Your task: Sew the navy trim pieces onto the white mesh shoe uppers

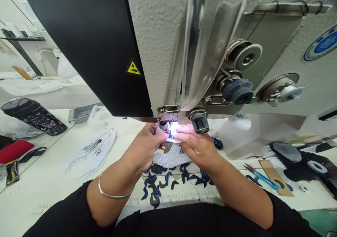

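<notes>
Both my hands are at the needle area of an industrial sewing machine [158, 54], just under its lit presser foot [170, 128]. My left hand [146, 147] pinches the edge of a pale grey mesh fabric piece [171, 158]. My right hand [197, 147] presses the same piece from the other side, its fingertips close to the needle. A dark navy trim shows on the fabric near the foot. The needle itself is hidden by the glare and my fingers. A silver bangle [116, 191] circles my left wrist.
Curved navy fabric pieces [160, 184] lie below my hands on a white table [44, 180] with a ruler strip [171, 200]. Stacked mesh pieces [91, 152] lie left, near a patterned bottle [34, 116]. Blue-handled thread snips [260, 175] lie right. Tension knobs [237, 91] project overhead.
</notes>
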The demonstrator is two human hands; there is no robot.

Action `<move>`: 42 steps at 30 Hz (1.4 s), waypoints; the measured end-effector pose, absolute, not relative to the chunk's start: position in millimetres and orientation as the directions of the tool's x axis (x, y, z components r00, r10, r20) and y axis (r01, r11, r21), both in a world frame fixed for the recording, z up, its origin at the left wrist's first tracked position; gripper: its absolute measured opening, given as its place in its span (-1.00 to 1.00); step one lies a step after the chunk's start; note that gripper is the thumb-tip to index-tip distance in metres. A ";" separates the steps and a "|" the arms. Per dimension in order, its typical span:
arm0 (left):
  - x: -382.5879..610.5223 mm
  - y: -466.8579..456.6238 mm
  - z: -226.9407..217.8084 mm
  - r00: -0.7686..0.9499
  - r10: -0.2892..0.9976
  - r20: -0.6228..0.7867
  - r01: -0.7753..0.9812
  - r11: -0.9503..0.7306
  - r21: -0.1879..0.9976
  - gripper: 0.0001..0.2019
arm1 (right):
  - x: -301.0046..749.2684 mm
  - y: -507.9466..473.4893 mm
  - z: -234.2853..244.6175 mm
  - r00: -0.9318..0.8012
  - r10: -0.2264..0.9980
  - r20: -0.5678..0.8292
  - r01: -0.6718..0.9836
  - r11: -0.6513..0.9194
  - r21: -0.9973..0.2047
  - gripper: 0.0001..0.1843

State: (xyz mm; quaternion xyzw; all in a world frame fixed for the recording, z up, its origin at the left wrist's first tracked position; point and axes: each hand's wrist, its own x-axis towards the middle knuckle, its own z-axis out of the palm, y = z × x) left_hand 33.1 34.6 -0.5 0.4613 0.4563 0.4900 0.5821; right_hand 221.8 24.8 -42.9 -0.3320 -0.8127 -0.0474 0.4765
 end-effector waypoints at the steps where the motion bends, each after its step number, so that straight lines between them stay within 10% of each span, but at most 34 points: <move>1: 34.0 33.8 -0.9 0.090 0.992 -0.084 -0.147 0.097 0.984 -0.78 | 223.1 25.6 -41.3 -0.335 0.508 0.794 0.581 0.774 -0.250 -0.70; 42: 14.2 42.5 -25.3 0.228 0.971 -0.067 -0.344 0.144 0.928 -0.61 | 216.2 18.4 -42.5 -0.338 0.516 0.787 0.676 0.715 -0.179 -0.67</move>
